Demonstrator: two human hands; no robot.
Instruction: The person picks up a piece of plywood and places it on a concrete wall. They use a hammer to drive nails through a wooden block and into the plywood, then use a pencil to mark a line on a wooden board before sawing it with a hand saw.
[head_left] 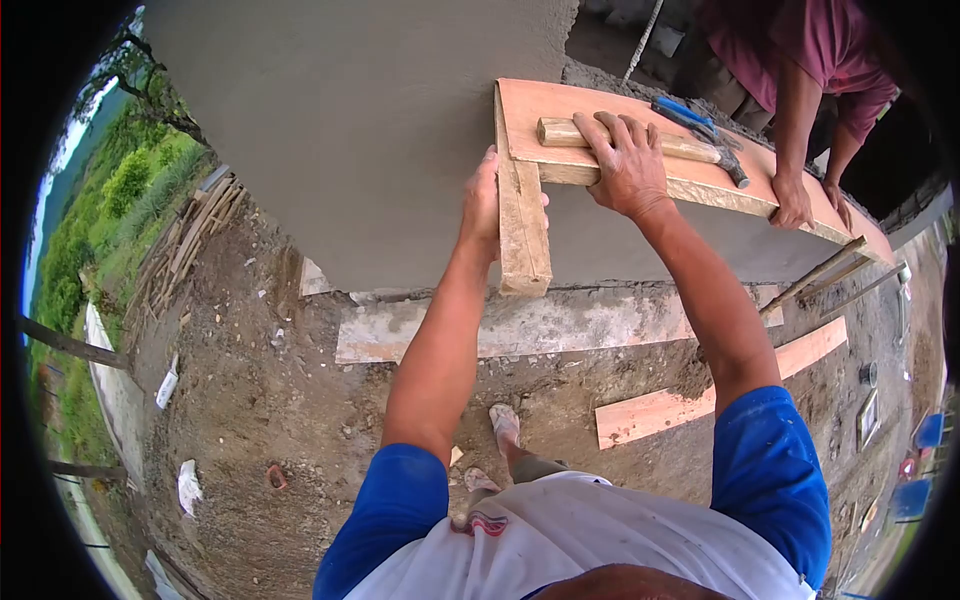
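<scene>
We look down on a plywood board that slants along a grey plastered wall. At the board's left end, the left hand grasps a short timber piece that juts toward us, its fingertips showing on the far side of the wood. The right hand lies over the board's near edge, fingers draped across the wooden handle of a hammer; we cannot tell whether it grips or only presses. The hammer rests along the top of the board, and just beyond its head sits a blue-handled tool, so both take up the board's middle. Toward the board's right end, a co-worker in a maroon shirt has one hand gripping the near edge and the other hand beside it. Wooden props slope down from beneath that end. On the ground below the board we see a whitish plank against the foot of the wall and, nearer us, a pinkish plank. Well left of the board is a timber pile.
</scene>
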